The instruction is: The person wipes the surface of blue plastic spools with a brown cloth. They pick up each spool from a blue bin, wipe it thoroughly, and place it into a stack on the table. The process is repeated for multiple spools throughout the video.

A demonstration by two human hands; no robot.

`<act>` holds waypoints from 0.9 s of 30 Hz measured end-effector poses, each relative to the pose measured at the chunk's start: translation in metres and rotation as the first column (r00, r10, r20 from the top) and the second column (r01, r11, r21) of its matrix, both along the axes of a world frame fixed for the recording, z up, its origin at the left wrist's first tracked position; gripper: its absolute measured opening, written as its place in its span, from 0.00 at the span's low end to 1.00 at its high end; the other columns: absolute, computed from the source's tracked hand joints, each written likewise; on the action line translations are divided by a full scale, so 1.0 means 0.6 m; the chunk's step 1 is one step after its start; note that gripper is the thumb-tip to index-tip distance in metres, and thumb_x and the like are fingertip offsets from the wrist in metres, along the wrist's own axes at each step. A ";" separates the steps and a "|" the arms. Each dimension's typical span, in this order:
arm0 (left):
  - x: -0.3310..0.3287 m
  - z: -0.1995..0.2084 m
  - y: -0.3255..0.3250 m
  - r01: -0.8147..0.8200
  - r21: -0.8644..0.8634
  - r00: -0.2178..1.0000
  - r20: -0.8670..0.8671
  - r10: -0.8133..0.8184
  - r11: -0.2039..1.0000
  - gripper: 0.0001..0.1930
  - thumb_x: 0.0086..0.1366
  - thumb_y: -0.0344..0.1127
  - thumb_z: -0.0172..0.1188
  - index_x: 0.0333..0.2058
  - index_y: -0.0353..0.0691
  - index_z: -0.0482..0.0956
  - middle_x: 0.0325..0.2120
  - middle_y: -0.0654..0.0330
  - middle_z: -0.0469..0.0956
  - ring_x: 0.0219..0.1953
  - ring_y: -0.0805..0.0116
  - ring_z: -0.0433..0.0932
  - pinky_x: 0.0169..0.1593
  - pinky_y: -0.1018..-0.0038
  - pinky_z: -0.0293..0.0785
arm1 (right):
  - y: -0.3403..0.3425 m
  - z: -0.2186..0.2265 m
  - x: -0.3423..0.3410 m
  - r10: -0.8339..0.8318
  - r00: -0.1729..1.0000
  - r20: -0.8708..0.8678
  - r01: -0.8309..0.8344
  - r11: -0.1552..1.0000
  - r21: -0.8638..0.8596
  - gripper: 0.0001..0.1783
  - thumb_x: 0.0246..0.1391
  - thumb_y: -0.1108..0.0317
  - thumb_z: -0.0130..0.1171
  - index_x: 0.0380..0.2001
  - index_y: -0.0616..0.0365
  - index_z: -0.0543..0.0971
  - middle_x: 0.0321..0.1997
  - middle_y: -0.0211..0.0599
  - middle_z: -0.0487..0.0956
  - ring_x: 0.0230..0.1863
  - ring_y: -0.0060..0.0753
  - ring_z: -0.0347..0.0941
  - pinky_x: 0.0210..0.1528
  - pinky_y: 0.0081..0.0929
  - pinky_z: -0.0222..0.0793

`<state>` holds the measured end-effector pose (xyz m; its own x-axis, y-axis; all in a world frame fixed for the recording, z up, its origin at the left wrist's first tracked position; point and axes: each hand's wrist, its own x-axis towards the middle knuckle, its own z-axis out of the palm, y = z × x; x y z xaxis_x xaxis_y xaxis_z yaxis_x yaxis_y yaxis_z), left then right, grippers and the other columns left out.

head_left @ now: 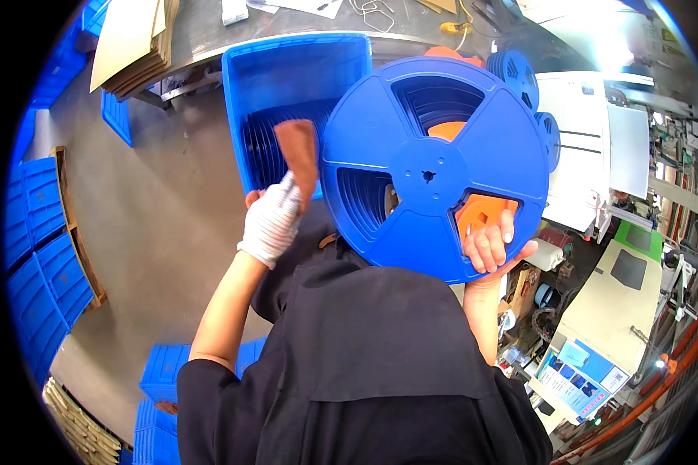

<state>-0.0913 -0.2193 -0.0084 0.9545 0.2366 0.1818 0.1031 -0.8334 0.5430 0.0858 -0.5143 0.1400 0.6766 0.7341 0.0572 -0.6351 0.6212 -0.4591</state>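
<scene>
In front of me a large blue plastic reel (380,167) faces up, the outermost of a stack of reels seen through its cutouts. My right hand (486,246) grips its near right edge, with fingers hooked through a cutout and the thumb outside. Orange plastic (482,213) shows behind that opening. My left hand (271,225), in a white striped glove, is closed around a reddish-brown flat-ended piece (298,147), blurred, its exact kind unclear. That piece is raised over a blue bin (298,66), beside the big reel. Dark reels (275,139) stand on edge in the bin.
A workbench (287,27) runs along the back, with cardboard sheets (136,46) at its left. Smaller blue reels (516,74) stand behind the large one. Stacked blue crates (46,225) are at far left, more crates (163,368) lower left. A beige machine (597,294) stands right.
</scene>
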 end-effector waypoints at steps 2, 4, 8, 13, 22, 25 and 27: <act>0.015 0.009 -0.012 0.215 0.079 0.972 0.084 -0.221 0.974 0.19 0.48 0.34 0.59 0.43 0.45 0.76 0.47 0.57 0.75 0.42 0.59 0.76 0.38 0.64 0.76 | 0.008 0.008 -0.002 0.017 1.000 -0.001 -0.017 1.000 0.007 0.21 0.58 0.50 0.60 0.32 0.53 0.64 0.11 0.22 0.64 0.09 0.16 0.62 0.13 0.16 0.58; 0.035 0.034 -0.028 0.344 0.082 0.936 0.052 -0.348 0.935 0.21 0.49 0.35 0.59 0.45 0.46 0.75 0.50 0.58 0.73 0.38 0.60 0.76 0.36 0.65 0.76 | 0.014 0.010 -0.003 0.025 1.000 0.008 -0.025 1.000 0.015 0.21 0.58 0.51 0.60 0.32 0.54 0.64 0.11 0.22 0.64 0.09 0.16 0.61 0.13 0.16 0.58; 0.048 0.046 -0.037 0.398 0.137 0.912 0.052 -0.407 0.907 0.22 0.48 0.36 0.59 0.46 0.50 0.74 0.50 0.59 0.73 0.32 0.62 0.74 0.34 0.64 0.76 | 0.014 0.013 -0.006 0.033 0.999 0.010 -0.033 0.999 0.026 0.21 0.58 0.51 0.60 0.32 0.54 0.64 0.11 0.22 0.64 0.09 0.16 0.61 0.12 0.16 0.57; 0.051 0.048 -0.020 0.507 0.132 0.860 -0.012 -0.510 0.852 0.21 0.50 0.35 0.59 0.46 0.49 0.72 0.49 0.59 0.72 0.32 0.63 0.75 0.31 0.66 0.76 | 0.013 0.008 -0.007 0.002 1.000 -0.032 0.000 0.999 0.045 0.21 0.58 0.51 0.60 0.33 0.55 0.64 0.11 0.23 0.64 0.10 0.17 0.62 0.12 0.16 0.57; 0.046 0.080 -0.024 0.567 0.093 0.824 -0.073 -0.562 0.818 0.18 0.49 0.33 0.61 0.42 0.43 0.74 0.43 0.58 0.74 0.31 0.62 0.77 0.34 0.64 0.75 | 0.010 0.004 0.013 0.033 0.999 -0.021 -0.031 0.997 0.072 0.23 0.59 0.53 0.59 0.39 0.60 0.64 0.14 0.27 0.65 0.12 0.20 0.65 0.12 0.15 0.63; 0.039 0.070 -0.035 0.514 0.123 0.856 -0.018 -0.516 0.849 0.18 0.50 0.32 0.60 0.42 0.44 0.71 0.37 0.60 0.71 0.28 0.64 0.77 0.28 0.65 0.75 | 0.006 0.002 0.020 0.034 0.999 0.016 -0.034 0.999 -0.019 0.30 0.57 0.44 0.57 0.43 0.62 0.65 0.20 0.32 0.69 0.19 0.25 0.67 0.20 0.23 0.67; 0.030 0.065 -0.035 0.447 -0.143 0.895 0.073 -0.441 0.883 0.18 0.48 0.26 0.60 0.41 0.42 0.73 0.38 0.59 0.76 0.33 0.59 0.79 0.33 0.66 0.76 | 0.012 0.006 0.019 -0.042 0.996 0.077 0.058 0.977 -0.207 0.30 0.58 0.44 0.55 0.46 0.62 0.64 0.25 0.34 0.72 0.25 0.26 0.71 0.26 0.24 0.70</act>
